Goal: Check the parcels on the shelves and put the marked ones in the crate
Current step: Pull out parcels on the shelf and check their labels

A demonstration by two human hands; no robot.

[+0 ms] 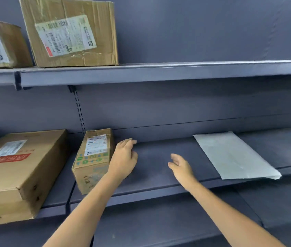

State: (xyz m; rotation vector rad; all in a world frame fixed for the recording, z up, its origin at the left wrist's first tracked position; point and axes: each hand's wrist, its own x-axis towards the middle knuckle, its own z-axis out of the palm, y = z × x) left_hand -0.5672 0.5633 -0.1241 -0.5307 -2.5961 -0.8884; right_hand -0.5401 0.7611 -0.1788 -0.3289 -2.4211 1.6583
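On the lower shelf at far left lies the big box, flat, red label up and a yellow sticker on its near corner, overhanging the shelf's front lip. Up top, on the upper shelf, a tall box stands with its label facing out, and a squat box sits just left of it. Over to the right of the lower shelf, a flat grey mailer lies well apart from everything, its near corner poking past the edge. Now the small box, tilted, label up, green print below the label, just right of the big box. And the hands: left hand sits right beside the small box's right face, fingers relaxed and straight, gripping nothing; whether it actually touches the cardboard, I can't tell. Right hand hovers over bare shelf between small box and mailer, fingers loose, holding nothing. No crate in view. The risk from here, I'd say: that small box is already leaning, so a one-sided push from the left hand could tip it or slide it off the front lip. Its label is blurred too, so any mark could be misjudged, and a careless sweep right might flick the overhanging mailer down.
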